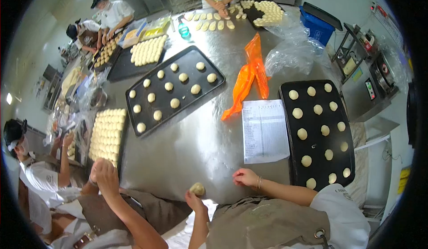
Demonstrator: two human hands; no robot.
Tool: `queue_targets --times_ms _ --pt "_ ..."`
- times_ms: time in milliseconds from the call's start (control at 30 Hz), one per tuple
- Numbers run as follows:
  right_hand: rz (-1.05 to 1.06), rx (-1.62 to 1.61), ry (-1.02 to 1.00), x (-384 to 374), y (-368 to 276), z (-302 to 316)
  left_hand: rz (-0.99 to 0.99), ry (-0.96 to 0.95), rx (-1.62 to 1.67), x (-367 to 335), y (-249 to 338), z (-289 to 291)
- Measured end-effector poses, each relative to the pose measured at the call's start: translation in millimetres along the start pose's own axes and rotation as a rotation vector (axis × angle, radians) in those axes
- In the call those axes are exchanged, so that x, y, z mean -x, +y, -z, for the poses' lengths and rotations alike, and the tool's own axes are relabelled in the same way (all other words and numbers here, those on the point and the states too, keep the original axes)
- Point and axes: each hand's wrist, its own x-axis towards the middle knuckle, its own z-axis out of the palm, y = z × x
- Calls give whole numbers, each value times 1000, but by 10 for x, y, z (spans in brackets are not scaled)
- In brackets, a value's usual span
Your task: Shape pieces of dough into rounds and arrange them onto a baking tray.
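Observation:
Near the front edge of the steel table, my left hand [195, 201] grips a pale dough ball [197, 188] with its fingers curled round it. My right hand [245, 177] hovers low over or rests on the tabletop, to the right of that ball. Its fingers are bent in and pressed together; whether anything small is inside is hidden. Closest to this hand are a printed paper sheet [266, 137] and a black baking tray [292, 148] with dough balls set apart in rows.
An orange plastic bag [253, 72] and crumpled clear plastic [294, 48] lie beyond the sheet. Another black tray [191, 101] of spaced dough balls sits left of centre. A tightly filled dough tray [107, 133] stands at left, near a co-worker's raised hands [105, 174]. Other people work farther off.

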Motion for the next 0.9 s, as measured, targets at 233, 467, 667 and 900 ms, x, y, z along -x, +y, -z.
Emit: queue_targets --times_ms 233,467,667,900 --pt "338 75 -2 320 -403 -136 470 -315 653 342 985 -390" --pt "1231 822 255 812 -1030 -41 648 -849 762 799 1372 -640" --pt "1307 915 183 1053 -1129 175 491 -935 9 957 1409 -786" --pt "199 201 -33 1400 -1092 369 174 -1299 -408 1015 1442 -960"
